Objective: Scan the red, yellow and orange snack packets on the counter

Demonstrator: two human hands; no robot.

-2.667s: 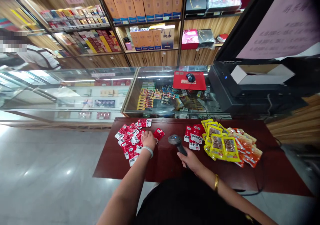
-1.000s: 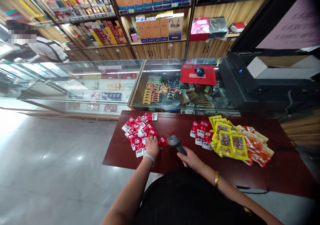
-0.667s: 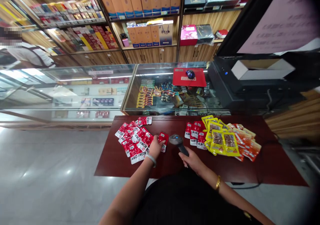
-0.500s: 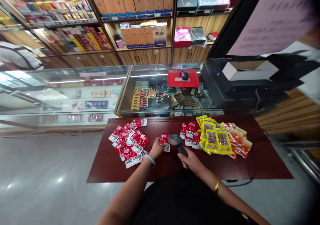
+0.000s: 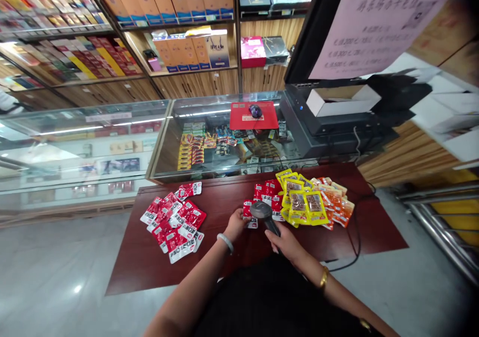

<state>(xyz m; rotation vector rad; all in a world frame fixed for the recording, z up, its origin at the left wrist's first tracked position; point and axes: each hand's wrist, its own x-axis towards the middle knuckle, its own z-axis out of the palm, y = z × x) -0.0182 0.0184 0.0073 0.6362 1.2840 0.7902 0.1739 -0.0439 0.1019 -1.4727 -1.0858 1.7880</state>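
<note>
My left hand [image 5: 236,225] pinches the left edge of a small red and white snack packet [image 5: 252,223] above the dark red table. My right hand [image 5: 286,239] is closed around the handle of a black barcode scanner [image 5: 263,214]. The scanner's head hangs over that packet and covers part of it. To the left lies a loose pile of red and white packets [image 5: 179,221]. Just right of the scanner are more red packets [image 5: 266,191], with yellow packets [image 5: 304,206] overlapping them and orange packets [image 5: 337,204] beyond.
Behind the table [image 5: 220,257] stands a glass display counter [image 5: 164,142] with a red mouse pad [image 5: 239,122] and mouse [image 5: 255,111] on top. A black till machine [image 5: 318,132] with a paper-covered screen [image 5: 359,32] rises at right. A cable [image 5: 358,242] loops over the table's right side.
The view has swung right, so the surroundings appear shifted left. My left hand and its packet are closer to the red packets beside the yellow ones. The scanner's blue light no longer shows.
</note>
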